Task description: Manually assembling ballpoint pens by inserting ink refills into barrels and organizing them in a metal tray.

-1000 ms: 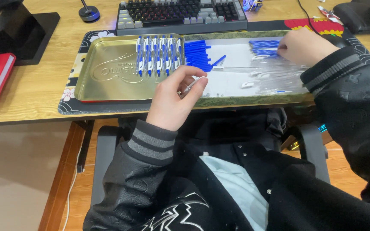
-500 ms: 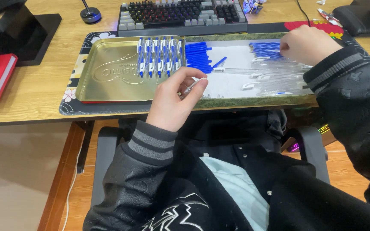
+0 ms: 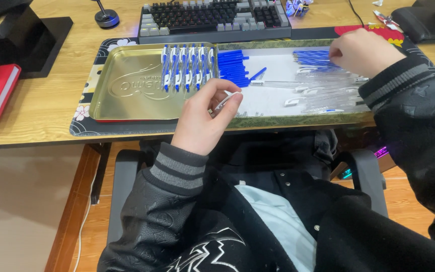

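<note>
The left hand (image 3: 202,118) pinches a clear pen barrel (image 3: 226,100) in its fingers above the near tray (image 3: 127,108) rim; the right hand (image 3: 361,50), fingers curled, reaches among blue refills (image 3: 313,58) far right.

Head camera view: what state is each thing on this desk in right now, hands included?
Left hand: pinching a clear pen barrel.
Right hand: on the blue refills.
Assembled pens: lined up side by side.
Gold tray: flat on the desk.
Clear barrels: loose, scattered.
</note>
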